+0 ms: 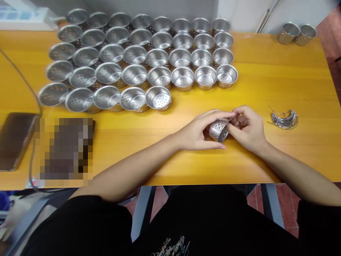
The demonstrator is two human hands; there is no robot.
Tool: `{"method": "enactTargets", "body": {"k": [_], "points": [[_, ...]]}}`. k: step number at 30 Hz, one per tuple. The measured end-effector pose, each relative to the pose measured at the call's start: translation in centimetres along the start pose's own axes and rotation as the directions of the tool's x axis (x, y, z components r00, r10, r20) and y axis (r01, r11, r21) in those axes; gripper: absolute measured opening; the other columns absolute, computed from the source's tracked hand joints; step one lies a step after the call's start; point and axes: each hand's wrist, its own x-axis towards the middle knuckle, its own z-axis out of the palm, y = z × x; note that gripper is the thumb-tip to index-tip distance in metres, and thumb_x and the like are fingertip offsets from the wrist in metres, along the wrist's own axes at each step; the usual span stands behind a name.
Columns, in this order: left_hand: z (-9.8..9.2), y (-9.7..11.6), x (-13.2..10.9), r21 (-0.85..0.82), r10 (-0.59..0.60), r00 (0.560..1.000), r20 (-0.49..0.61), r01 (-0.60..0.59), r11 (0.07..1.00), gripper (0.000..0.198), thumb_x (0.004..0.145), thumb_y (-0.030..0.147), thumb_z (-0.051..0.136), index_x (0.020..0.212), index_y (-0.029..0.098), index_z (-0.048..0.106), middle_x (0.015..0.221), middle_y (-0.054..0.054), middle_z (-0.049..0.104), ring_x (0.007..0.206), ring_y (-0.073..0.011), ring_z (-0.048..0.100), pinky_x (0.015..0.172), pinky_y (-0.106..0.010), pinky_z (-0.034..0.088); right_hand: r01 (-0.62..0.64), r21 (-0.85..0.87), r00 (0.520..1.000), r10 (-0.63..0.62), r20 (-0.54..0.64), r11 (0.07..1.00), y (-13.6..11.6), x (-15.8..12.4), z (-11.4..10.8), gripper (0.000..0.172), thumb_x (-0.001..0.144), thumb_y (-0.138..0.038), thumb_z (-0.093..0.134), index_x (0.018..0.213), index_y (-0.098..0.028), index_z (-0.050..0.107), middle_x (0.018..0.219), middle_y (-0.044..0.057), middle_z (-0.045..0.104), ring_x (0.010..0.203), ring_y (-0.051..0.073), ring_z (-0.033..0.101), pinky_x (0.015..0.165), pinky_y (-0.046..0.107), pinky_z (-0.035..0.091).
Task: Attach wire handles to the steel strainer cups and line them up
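My left hand point(198, 131) is wrapped around a small perforated metal cup point(218, 130), tilted on its side with its mouth toward the right. At the cup's rim, the thumb and index finger of my right hand point(247, 128) are pinched together. Whatever lies between those right fingertips is too small and hidden to make out. To the right of that hand lies a bundle of thin curved metal wires point(285, 119) on the table.
Rows of perforated metal cups point(134, 74) stand mouth up across the yellow table point(266, 78). Two more cups point(288, 32) are at the back right corner. On the left are a dark phone-like slab point(16, 140), a pixelated dark object point(65, 149) and a cable point(22, 74).
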Motion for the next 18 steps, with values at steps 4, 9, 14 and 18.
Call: {"method": "enactTargets", "body": {"k": [4, 9, 14, 18], "points": [[0.36, 0.25, 0.02, 0.032, -0.021, 1.0, 0.006, 0.021, 0.999, 0.1, 0.086, 0.06, 0.103, 0.173, 0.036, 0.06, 0.154, -0.017, 0.076, 0.142, -0.0351, 0.076, 0.125, -0.053, 0.064, 0.009, -0.044, 1.0, -0.008, 0.021, 0.999, -0.23, 0.08, 0.24, 0.028, 0.086, -0.02, 0.084, 0.1, -0.026, 0.06, 0.075, -0.006, 0.056, 0.057, 0.012, 0.049, 0.053, 0.03, 0.038], [0.57, 0.53, -0.04, 0.045, -0.013, 1.0, -0.012, 0.013, 0.999, 0.091, 0.088, 0.059, 0.102, 0.169, 0.036, 0.064, 0.154, -0.016, 0.077, 0.142, -0.0355, 0.076, 0.123, -0.055, 0.064, -0.046, 0.008, 0.998, 0.046, 0.05, 0.999, 0.35, -0.01, 0.32, 0.039, 0.087, -0.019, 0.087, 0.108, -0.028, 0.056, 0.085, -0.004, 0.057, 0.056, 0.01, 0.046, 0.048, 0.029, 0.034], [0.45, 0.26, -0.05, 0.11, -0.072, 0.981, -0.18, 0.093, 0.99, 0.089, 0.087, 0.064, 0.101, 0.162, 0.029, 0.068, 0.151, -0.017, 0.078, 0.14, -0.035, 0.077, 0.125, -0.054, 0.062, 0.118, -0.118, 0.992, -0.122, -0.026, 0.986, 0.09, -0.22, 0.21, 0.03, 0.097, -0.025, 0.088, 0.113, -0.027, 0.063, 0.089, -0.002, 0.058, 0.062, 0.013, 0.047, 0.055, 0.032, 0.04], [0.44, -0.19, -0.21, 0.077, -0.102, 0.963, -0.25, 0.125, 0.989, 0.092, 0.082, 0.063, 0.105, 0.158, 0.026, 0.069, 0.15, -0.017, 0.078, 0.138, -0.0337, 0.078, 0.123, -0.05, 0.063, 0.335, -0.261, 0.942, -0.313, 0.124, 0.905, -0.45, -0.47, 0.42, 0.016, 0.112, -0.02, 0.068, 0.125, -0.024, 0.077, 0.114, 0.011, 0.072, 0.086, 0.022, 0.069, 0.08, 0.042, 0.063]]}}
